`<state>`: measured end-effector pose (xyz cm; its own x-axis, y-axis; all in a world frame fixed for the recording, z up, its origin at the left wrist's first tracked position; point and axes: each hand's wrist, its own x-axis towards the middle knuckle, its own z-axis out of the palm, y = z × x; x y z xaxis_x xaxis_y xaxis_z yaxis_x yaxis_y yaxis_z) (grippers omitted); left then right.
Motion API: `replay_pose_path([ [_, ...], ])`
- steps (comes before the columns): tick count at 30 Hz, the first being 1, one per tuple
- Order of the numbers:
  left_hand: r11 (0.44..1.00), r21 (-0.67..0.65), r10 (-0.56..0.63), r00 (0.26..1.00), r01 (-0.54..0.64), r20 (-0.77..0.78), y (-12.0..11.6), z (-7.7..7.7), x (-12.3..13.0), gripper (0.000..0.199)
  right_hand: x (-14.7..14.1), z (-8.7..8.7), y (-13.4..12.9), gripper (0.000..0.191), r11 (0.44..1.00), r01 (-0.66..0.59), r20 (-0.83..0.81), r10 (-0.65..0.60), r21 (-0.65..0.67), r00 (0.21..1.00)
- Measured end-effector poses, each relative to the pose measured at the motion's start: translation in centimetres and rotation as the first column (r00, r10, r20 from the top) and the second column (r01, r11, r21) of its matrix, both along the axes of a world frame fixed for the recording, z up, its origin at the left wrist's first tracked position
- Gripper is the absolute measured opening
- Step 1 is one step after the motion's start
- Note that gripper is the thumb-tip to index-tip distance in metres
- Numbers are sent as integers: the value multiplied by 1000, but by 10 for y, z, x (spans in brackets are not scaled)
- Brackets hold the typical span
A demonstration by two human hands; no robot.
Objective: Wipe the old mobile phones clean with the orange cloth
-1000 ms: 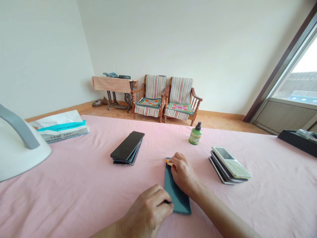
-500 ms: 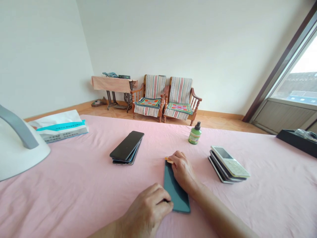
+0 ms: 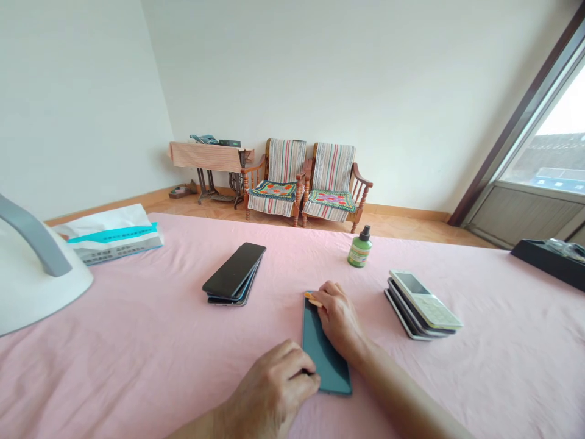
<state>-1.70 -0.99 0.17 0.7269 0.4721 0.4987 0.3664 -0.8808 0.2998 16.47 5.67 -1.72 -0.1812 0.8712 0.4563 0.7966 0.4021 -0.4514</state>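
Note:
A dark phone with a bluish-green sheen lies flat on the pink cloth, long side pointing away from me. My left hand is closed at its near left edge, thumb and curled fingers holding the corner. At the far end, my right hand pinches a small orange-yellow piece against the phone's surface. Most of that piece is hidden under the fingers, so I cannot tell whether it is cloth or sponge. The right forearm passes over the phone's right side.
Left of the hands is a stack of dark phones; on the right, a stack topped by a white keypad phone. Behind stands a green bottle. A tissue pack, a white grey-handled appliance and a black tray lie around.
The right hand with the orange-yellow piece has shifted very slightly at the phone's far end. The left hand and the phone stay in place.

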Motion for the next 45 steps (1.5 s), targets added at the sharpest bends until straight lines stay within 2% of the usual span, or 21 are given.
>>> replay_pose_path([
  [13, 998, -64, -6, 998, 2, -70, 2, -1, 0, 21, 1, -1, 2, 31, 1000, 3, -20, -3, -3, 1000],
  [19, 998, -64, -2, 997, -3, -81, 1, 1, -1, 20, -1, 4, -1, 32, 998, -59, -31, 58, -7, 998],
  [25, 997, -76, 2, 996, -9, -92, 1, 5, -1, 20, -4, 0, 8, 35, 998, -70, -55, 70, -4, 996],
  [29, 994, -111, -7, 996, -3, -91, 0, 5, -1, 20, -2, 3, -12, 37, 993, -116, -58, 115, -17, 992],
  [31, 986, -159, 32, 997, -43, -67, -1, 4, -1, 20, 0, 5, -29, 37, 989, -142, -67, 140, -33, 988],
  [35, 939, -311, 156, 988, -146, 6, -2, 0, -1, 43, 2, 8, -64, 34, 970, -227, -129, 214, -93, 968],
  [39, 920, -370, 169, 982, -128, 79, 1, -5, -3, 55, 3, 8, -90, 34, 951, -289, -148, 272, -108, 951],
  [43, 906, -409, 175, 978, -113, 117, 6, -7, -5, 63, 5, 11, -101, 25, 932, -343, -168, 322, -116, 932],
  [45, 885, -452, 185, 975, -112, 121, 8, -8, -5, 70, 4, 12, -97, 29, 931, -340, -199, 311, -133, 929],
])
